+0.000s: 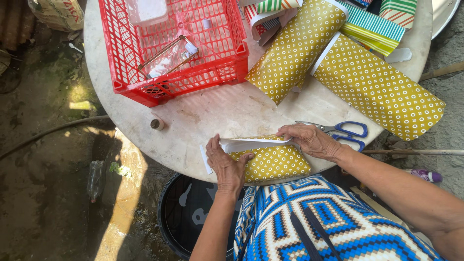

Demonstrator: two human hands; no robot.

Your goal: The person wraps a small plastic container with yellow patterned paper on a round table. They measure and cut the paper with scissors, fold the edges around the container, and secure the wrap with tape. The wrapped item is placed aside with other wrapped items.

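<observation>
At the near edge of a round pale table (217,113) a small parcel (273,162) lies half wrapped in mustard-yellow paper patterned with small white rings and crosses; the paper's white underside is turned up along the top as a folded flap (253,143), with its edge running from one hand across to the other; the left hand (226,165) lies flat on the parcel's left end, fingers bent over the fold and pressing down, gripping nothing but the paper beneath it; the right hand (311,140) rests on the parcel's right end, fingertips pinching the flap's far corner against the wrapping; just beyond the right hand, touching its knuckles or nearly so, a pair of scissors (345,131) with blue handles lies on the table, blades pointing left; a narrow white strip (206,159) lies just beside the left hand on the table's rim; a small roll of tape (156,124) stands near the left edge, well apart from the hands; farther back sits a red plastic crate (227,53) holding a clear bottle (170,59) and a clear box (146,10); to its right lie two rolled sheets of the same yellow paper (377,89), and behind them striped boxes (374,30) in green, white and red; a blue, white and brown patterned garment (319,222) covers the person's lap below the table.
</observation>
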